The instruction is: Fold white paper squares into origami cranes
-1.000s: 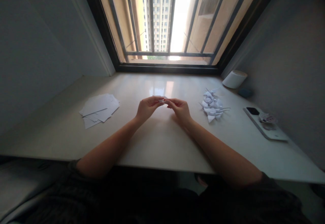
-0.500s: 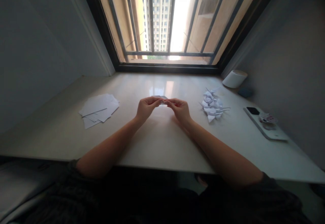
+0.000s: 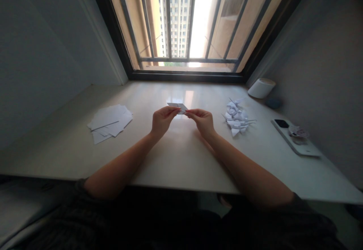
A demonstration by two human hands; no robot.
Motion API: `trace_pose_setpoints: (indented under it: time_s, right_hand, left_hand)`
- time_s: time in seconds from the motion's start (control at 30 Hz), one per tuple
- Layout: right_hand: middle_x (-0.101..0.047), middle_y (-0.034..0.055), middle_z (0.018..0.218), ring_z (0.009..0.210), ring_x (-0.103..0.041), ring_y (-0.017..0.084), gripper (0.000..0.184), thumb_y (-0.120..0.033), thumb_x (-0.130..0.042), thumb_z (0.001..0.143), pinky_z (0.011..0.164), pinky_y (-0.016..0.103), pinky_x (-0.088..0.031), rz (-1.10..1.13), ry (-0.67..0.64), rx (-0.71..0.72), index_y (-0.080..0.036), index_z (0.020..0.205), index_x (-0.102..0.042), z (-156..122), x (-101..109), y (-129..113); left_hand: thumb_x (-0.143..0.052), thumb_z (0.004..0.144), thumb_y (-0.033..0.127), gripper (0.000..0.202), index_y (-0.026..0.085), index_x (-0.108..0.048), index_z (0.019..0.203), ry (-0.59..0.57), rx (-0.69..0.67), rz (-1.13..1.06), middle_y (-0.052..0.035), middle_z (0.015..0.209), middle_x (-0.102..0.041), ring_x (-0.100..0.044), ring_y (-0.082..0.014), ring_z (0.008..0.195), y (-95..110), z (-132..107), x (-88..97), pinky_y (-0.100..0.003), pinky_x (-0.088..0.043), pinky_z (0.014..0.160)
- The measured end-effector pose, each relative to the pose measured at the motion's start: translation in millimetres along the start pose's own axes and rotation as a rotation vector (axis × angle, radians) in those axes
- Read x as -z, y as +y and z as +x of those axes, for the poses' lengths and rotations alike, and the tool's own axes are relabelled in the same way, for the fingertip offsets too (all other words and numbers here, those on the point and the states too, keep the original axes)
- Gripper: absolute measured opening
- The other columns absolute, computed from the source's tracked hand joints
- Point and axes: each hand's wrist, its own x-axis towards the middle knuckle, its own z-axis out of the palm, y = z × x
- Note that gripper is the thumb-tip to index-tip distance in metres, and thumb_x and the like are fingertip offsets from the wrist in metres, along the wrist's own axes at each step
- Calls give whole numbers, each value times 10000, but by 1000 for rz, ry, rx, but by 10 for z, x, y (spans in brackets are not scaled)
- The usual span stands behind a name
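A small piece of folded paper (image 3: 176, 105) is held up over the middle of the white table, its flat part pointing away from me. My left hand (image 3: 164, 118) pinches its near edge between thumb and fingers. From the other side my right hand (image 3: 202, 119) is closed in a pinch on its right corner. The fingertips of both hands are close together and partly hide the paper. Flat white paper sheets (image 3: 112, 121) lie in a loose stack to the left. Folded white paper pieces (image 3: 237, 118) with pointed ends are heaped to the right.
On the right stands a phone-like flat white device (image 3: 304, 150) with a small crumpled-looking object (image 3: 298, 132) on it. A white cylinder (image 3: 262, 87) leans at the back right, beside a dark lump (image 3: 273, 102). A barred window (image 3: 187, 76) borders the table's far edge.
My fingertips have drawn slightly apart, and more of the folded paper shows above them. The stack and the heap have stayed in place.
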Motion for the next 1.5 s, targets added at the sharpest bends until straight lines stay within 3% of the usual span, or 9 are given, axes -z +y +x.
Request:
trace_pose_setpoints:
  time_s: [0.27,0.53,0.93,1.5]
  right_hand:
    - [-748,23,736,690,-661,173,233,-365,-841,549,730,349,-521,44,4,-1,-234,726,-761,-15,-5,-3]
    - [-733,11,692,622,-643,149,246,-363,-814,590,631,298,-476,73,-27,-61,-251,804,-768,-1,1,64]
    - [-717,3,700,654,-639,129,259,-380,-821,571,623,257,-476,142,-74,-173,-253,788,-760,27,23,97]
    - [-726,7,699,639,-643,142,255,-375,-807,586,626,279,-454,102,-41,-89,-255,806,-761,63,38,122]
  left_hand:
    - [-761,713,370,221,212,-757,866,-7,33,3,-33,841,-738,-642,-138,725,-25,-19,14,-292,-520,705]
    - [-765,708,354,204,194,-741,833,52,18,-46,-48,868,-745,-684,-174,802,60,-41,-29,-338,-546,791]
    - [-766,708,363,224,192,-740,851,37,17,-38,-51,888,-747,-696,-187,836,17,-26,1,-349,-551,824]
    - [-782,681,370,251,170,-726,822,49,81,-80,-62,876,-748,-697,-193,824,67,-32,-32,-353,-552,805]
